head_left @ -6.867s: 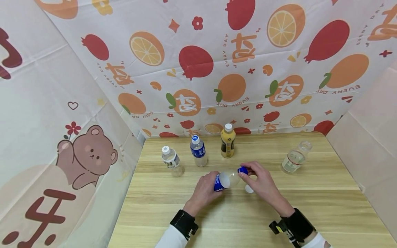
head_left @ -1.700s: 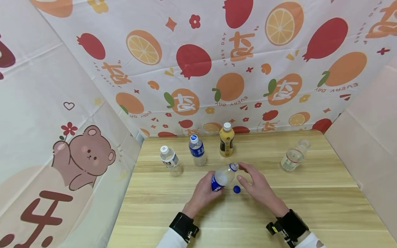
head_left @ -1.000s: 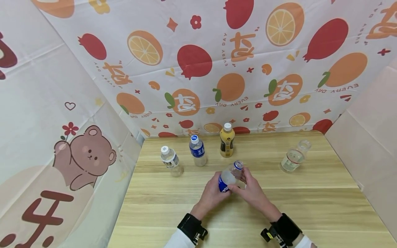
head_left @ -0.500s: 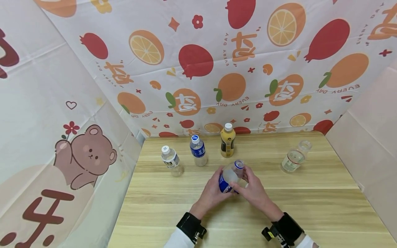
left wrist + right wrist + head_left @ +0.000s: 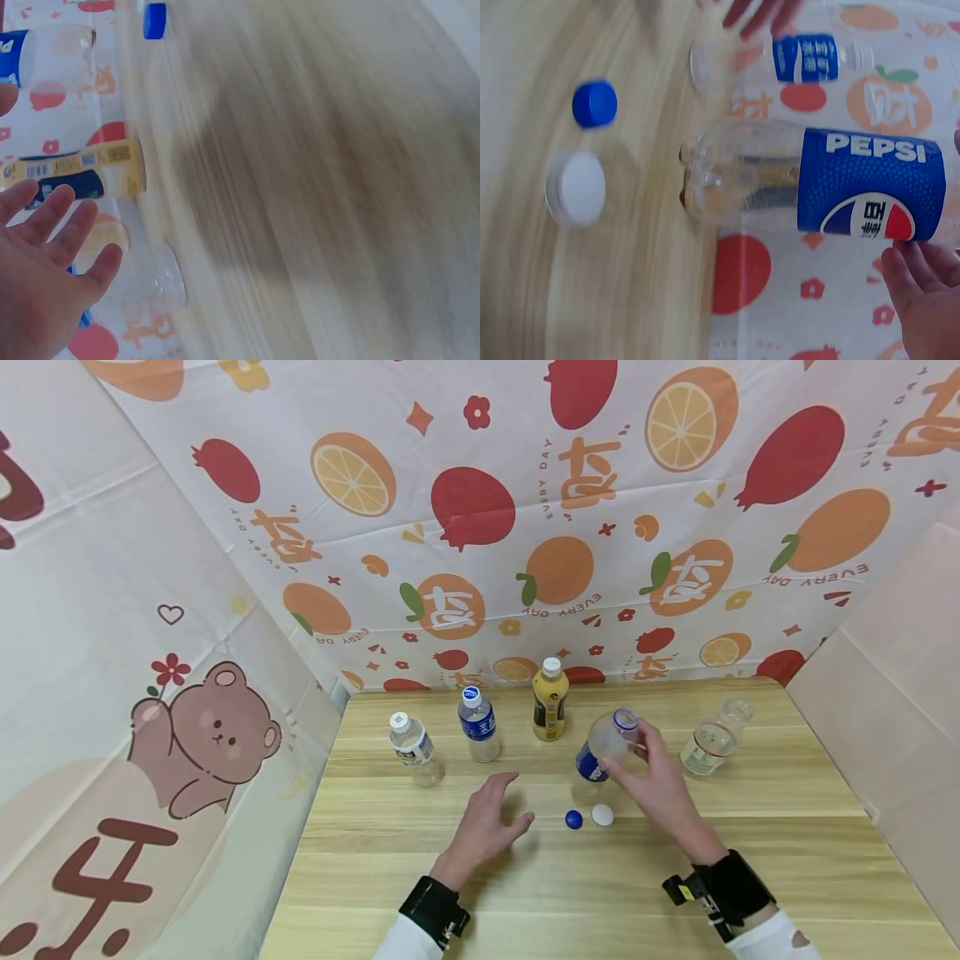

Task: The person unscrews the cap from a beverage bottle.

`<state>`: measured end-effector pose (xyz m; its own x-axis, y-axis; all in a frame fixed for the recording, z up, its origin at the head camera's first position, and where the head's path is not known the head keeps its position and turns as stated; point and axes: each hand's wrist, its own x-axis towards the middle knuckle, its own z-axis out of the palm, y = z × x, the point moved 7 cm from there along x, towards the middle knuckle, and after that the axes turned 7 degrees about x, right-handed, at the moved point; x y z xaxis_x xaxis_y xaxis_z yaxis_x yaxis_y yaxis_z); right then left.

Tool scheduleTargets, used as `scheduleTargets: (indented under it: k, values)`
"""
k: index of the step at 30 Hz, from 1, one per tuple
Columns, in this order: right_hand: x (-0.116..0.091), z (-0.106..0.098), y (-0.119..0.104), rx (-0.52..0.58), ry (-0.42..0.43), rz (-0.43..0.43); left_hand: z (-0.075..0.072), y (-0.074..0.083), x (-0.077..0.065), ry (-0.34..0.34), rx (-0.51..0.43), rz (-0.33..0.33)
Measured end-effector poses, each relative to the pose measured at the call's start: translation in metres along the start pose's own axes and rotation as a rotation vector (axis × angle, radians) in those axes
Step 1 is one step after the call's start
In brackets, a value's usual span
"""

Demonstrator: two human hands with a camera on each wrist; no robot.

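Note:
In my right hand (image 5: 662, 787) is a capless clear Pepsi bottle (image 5: 592, 762) with a blue label, gripped around its upper part by thumb and fingers. Its blue-ringed mouth points up, and in the right wrist view the blue Pepsi label (image 5: 871, 180) faces the camera. My left hand (image 5: 483, 820) is off the bottle, its fingers and thumb spread over the table; the left wrist view shows that palm (image 5: 37, 281) holding nothing. Just below the bottle, a blue cap (image 5: 573, 819) and a larger white cap (image 5: 602, 814) lie side by side on the wood.
Behind my hands stand a white-capped clear bottle (image 5: 414, 752), a blue-labelled bottle (image 5: 478, 727) and a yellow drink bottle (image 5: 551, 703). A wide glass jar (image 5: 708, 747) without a lid is to the right. The printed cloth (image 5: 480, 510) rises behind the table.
The blue cap has come off the Pepsi bottle onto the table. Both hands held the bottle; my left hand has let go and drawn back left, while my right carried it right and back.

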<state>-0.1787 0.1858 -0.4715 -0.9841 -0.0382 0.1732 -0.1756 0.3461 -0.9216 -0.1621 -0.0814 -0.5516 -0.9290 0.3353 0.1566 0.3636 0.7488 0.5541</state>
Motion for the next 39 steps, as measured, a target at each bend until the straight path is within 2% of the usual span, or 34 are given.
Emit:
scheduleTargets:
  k: [6, 11, 17, 29, 39]
  values:
    - [0.018, -0.019, 0.013, -0.064, 0.061, -0.038, -0.006, -0.011, -0.005, 0.038, 0.04, 0.005]
    - [0.03, -0.029, 0.03, -0.073, 0.103, -0.058, -0.009, -0.016, -0.009, 0.062, 0.072, 0.018]
    - [0.043, -0.039, 0.046, -0.072, 0.153, -0.072, -0.008, -0.023, -0.012, 0.052, 0.057, -0.009]
    - [0.051, -0.044, 0.059, -0.088, 0.166, -0.036, -0.007, -0.027, -0.014, 0.035, 0.05, -0.042]
    - [0.054, -0.043, 0.062, -0.09, 0.142, -0.033, -0.006, -0.03, -0.014, 0.025, 0.036, -0.07]
